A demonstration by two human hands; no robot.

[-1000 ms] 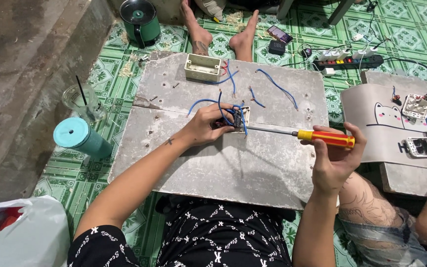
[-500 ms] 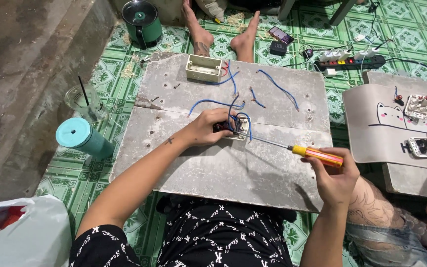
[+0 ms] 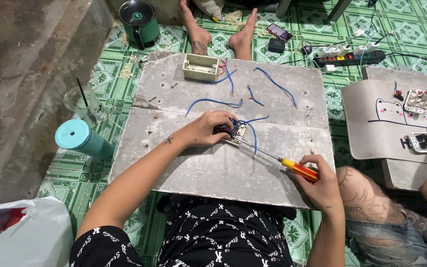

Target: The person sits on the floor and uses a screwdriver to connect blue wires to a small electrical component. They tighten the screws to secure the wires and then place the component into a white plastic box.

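My left hand (image 3: 207,129) presses down on a small white electrical switch module (image 3: 236,134) lying on a grey board (image 3: 223,163), with blue wires (image 3: 253,133) running out of it. In my right hand (image 3: 322,184) is a screwdriver (image 3: 300,169) with a red and yellow handle. Its thin shaft (image 3: 258,151) slants up and left, and the tip meets the module. Other blue wire pieces (image 3: 277,86) lie loose across the far half of the board. A cream plastic wall box (image 3: 201,67) sits at the board's far edge with wires leading from it.
A teal tumbler (image 3: 82,139) and a clear cup with a straw (image 3: 85,105) stand left of the board. A green pot (image 3: 139,20) and another person's bare feet (image 3: 221,37) lie beyond it. A power strip (image 3: 352,55), a second board with sockets (image 3: 421,101) and a tattooed knee (image 3: 366,198) are on the right.
My right hand has dropped lower and closer to me, tilting the screwdriver so that its tip angles onto the module. My left hand has stayed on the module.
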